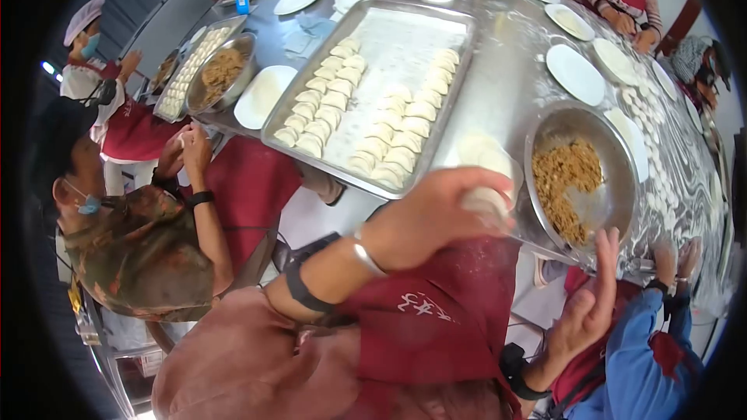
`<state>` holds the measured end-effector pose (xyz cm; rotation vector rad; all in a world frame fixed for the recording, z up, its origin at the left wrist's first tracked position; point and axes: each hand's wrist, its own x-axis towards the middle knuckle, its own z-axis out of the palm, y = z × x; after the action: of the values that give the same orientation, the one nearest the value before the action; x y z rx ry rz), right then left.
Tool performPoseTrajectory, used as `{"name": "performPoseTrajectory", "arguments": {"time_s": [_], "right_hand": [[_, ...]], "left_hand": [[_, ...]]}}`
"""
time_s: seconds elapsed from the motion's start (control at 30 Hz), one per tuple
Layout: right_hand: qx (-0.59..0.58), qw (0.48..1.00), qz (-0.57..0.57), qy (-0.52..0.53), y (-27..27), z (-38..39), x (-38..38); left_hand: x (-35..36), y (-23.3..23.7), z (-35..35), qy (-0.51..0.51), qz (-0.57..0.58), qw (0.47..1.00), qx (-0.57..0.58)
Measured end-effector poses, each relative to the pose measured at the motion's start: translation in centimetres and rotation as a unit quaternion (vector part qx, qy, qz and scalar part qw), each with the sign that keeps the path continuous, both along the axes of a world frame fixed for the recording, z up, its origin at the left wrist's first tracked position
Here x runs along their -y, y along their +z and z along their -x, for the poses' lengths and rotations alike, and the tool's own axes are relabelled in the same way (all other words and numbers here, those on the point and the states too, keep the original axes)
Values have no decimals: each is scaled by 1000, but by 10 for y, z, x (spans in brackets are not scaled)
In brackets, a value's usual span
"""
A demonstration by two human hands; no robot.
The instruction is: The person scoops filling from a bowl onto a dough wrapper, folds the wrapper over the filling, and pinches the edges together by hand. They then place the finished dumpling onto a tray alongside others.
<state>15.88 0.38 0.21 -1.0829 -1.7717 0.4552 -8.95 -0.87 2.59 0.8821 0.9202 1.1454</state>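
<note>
My left hand [436,214], with a silver bangle at its wrist, is over the table edge with fingers curled round a pale dumpling wrapper [488,204]; blur hides its exact shape. Just behind it lies a stack of round wrappers [481,149]. My right hand [585,307] is raised below the near rim of a steel bowl [537,128], fingers stretched out and holding nothing. Brown filling [564,179] partly fills that bowl. Left of the stack, a metal tray [465,70] bears rows of folded dumplings [389,140].
A co-worker in a camouflage top [140,249] works close on my left. Another in blue sleeves [650,358] is close on my right. White plates [576,74], floury dough pieces [654,132] and a second filling bowl [247,47] stand on the steel table [498,54].
</note>
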Motion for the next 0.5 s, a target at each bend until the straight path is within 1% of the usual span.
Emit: {"name": "performPoseTrajectory", "arguments": {"time_s": [0.03, 0.07, 0.1, 0.13, 0.17, 0.2, 0.27, 0.3, 0.37, 0.4, 0.43, 0.47, 0.5], "right_hand": [[-3, 1000, 2, -1, 2, -7, -2], [-6, 1000, 4, -4, 3, -14, -2], [-10, 1000, 4, -2, 0, -19, -2], [-36, 999, 34, -17, -4, -23, -1], [-62, 995, 64, -35, -7, -28, 0], [-65, 995, 63, -36, -12, -33, 0], [-173, 979, 106, 15, -22, -41, 1], [-180, 977, 109, 15, -23, -42, 2], [-184, 976, 113, 9, -29, -49, 6], [-185, 976, 119, 6, -32, -51, 6], [-189, 975, 117, 2, -33, -52, 7], [-202, 969, 140, 3, -33, -52, 8], [-214, 963, 163, 4, -33, -53, 9]], "left_hand": [[-3, 3, 19, 26, -5, 997, -78], [-4, 1, 36, 57, -19, 991, -122], [-2, 16, 48, 107, 21, 986, -125], [-6, 13, 68, 132, -13, 985, -114], [-10, 15, 82, 179, -33, 975, -125], [-15, 21, 92, 225, -51, 964, -134], [-33, 25, 120, 253, -114, 938, -209], [-46, 25, 129, 250, -116, 938, -211], [-71, 22, 148, 264, -123, 893, -344], [-86, 13, 158, 260, -125, 893, -346], [-103, -1, 168, 239, -131, 863, -425], [-117, -15, 176, 214, -137, 828, -500], [-130, -29, 181, 208, -140, 828, -502]]}}
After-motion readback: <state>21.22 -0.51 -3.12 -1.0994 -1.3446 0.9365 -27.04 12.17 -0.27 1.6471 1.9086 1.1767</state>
